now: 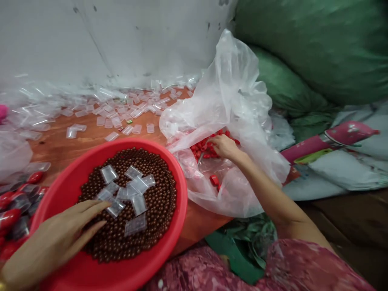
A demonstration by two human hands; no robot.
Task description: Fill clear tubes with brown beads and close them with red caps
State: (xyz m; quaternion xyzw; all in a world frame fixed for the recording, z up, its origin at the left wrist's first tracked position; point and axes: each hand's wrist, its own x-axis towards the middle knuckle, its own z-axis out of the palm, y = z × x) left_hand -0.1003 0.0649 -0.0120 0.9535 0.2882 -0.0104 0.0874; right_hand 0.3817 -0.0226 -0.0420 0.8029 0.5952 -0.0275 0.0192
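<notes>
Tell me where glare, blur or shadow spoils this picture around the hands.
Head view: pinpoint highlights dot the brown beads; pale sheen washes over the translucent plastic bag around the right hand, whose grip is hard to read among the red pieces; clear plastic pieces at far left smear; the left hand looks slightly soft; lower right sits in shadow.

One red basin (pixel 181 190) held about ten clear cases (pixel 109 174) and hundreds of brown beads (pixel 163 206); dozens more cases lay behind it. Right of it was one plastic bag (pixel 239 101) of uncountable red pieces (pixel 214 180).
</notes>
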